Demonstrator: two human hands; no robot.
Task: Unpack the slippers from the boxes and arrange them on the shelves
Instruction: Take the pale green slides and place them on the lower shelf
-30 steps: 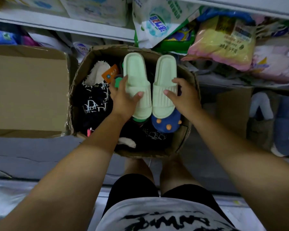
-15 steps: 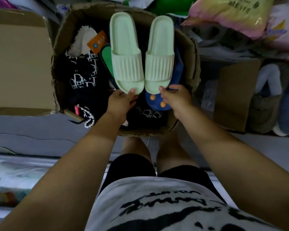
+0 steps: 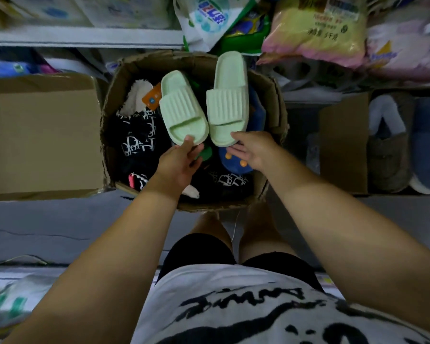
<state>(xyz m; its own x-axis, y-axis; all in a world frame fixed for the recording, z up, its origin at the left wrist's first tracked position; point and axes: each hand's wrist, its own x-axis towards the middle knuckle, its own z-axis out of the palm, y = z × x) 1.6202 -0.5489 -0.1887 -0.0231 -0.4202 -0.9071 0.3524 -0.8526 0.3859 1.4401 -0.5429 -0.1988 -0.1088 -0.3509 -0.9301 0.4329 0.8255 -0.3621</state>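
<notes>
item: left pale green ribbed foam slipper (image 3: 181, 112). toe end pinched by the left hand (image 3: 178, 165), thumb on top, fingers curled beneath.
item: right pale green ribbed foam slipper (image 3: 227, 100). toe end pinched the same way by the right hand (image 3: 255, 150).
location: both are held above the open brown cardboard box (image 3: 109, 115), side by side and just apart.
orientation: long axes run away from the person, toes at the hands, heels toward the box's far rim. the left slipper leans slightly leftward. the right heel reaches past the far rim, nearer the white shelf edge (image 3: 85, 37).
note: shelving likely means carrying each slipper heel-first, forward and up.
</notes>
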